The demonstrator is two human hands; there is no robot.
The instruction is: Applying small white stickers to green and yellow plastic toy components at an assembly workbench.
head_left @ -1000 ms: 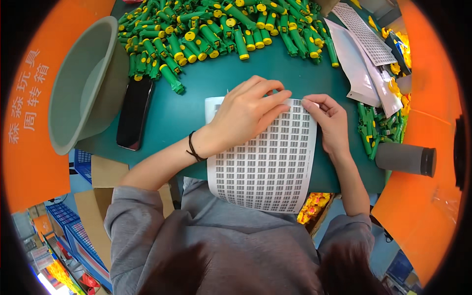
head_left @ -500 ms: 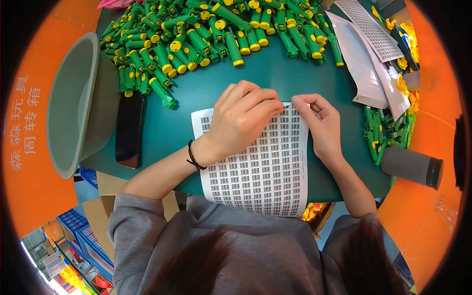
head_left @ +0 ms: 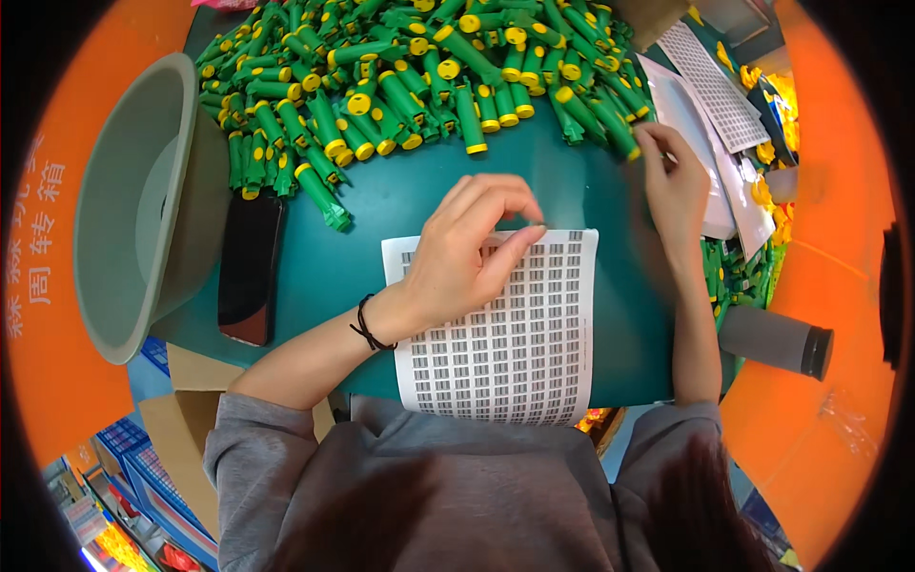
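Note:
A white sheet of small printed labels (head_left: 496,367) lies in front of me, its near edge bending over the table's edge. My left hand (head_left: 477,238) rests over the sheet's upper part. Its thumb and index finger are pinched together near the top edge, and whatever is between them is too small to make out. My right hand (head_left: 675,176) is at the right end of a large heap of green plastic tubes with yellow caps (head_left: 400,91). The fingertips close at the yellow end of one green plastic tube (head_left: 605,126).
A grey-green basin (head_left: 129,210) stands at the left, beside a black phone (head_left: 250,272). White bags (head_left: 688,124) and another label sheet (head_left: 710,86) lie at the right. A grey bottle (head_left: 774,340) lies near more green parts (head_left: 729,272). Orange panels (head_left: 820,419) flank the table.
My right hand has left the label sheet and moved up and right to the heap's edge. My left hand stays over the sheet, still pinched. The view has shifted slightly.

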